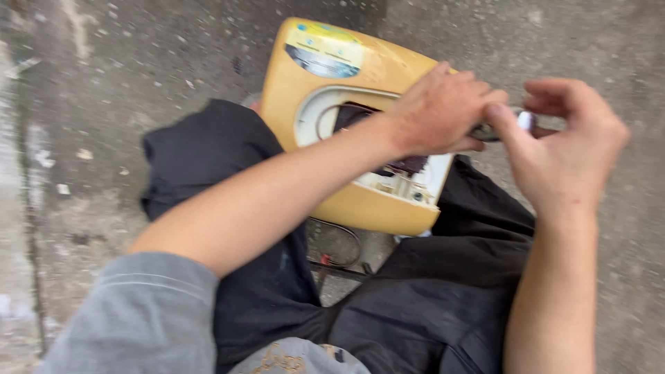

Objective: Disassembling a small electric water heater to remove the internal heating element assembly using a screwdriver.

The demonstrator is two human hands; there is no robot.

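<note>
A rough grey concrete floor (138, 62) fills the view, stained and flecked with pale bits, and everything else is placed here by the yellow casing (332, 76) that sits near the top centre. Below the casing, the person's black trousers (429, 305) spread to both sides of it, one knee to its left and one to its lower right, with the casing resting between them. The casing is a rounded yellow plastic shell, tilted, with a coloured sticker near its upper edge and a white-rimmed opening in its face, through which dark parts show. A grey sleeve (145, 318) lies well below and left of the casing, and the bare forearm runs from it up across the casing's face. The left hand (440, 111) rests over the casing's right edge, its grip curled closed around a small dark tool or part (488, 133) that blur keeps from being identified. The right hand (564, 149) is just to the right of the casing, touching the left hand, its thumb and fingers pinched on a small pale metallic piece (526, 121) at the end of that dark item. Just under the casing's lower edge, a thin black wire (343, 242) loops over the floor between the knees, with a small red bit at its end.
</note>
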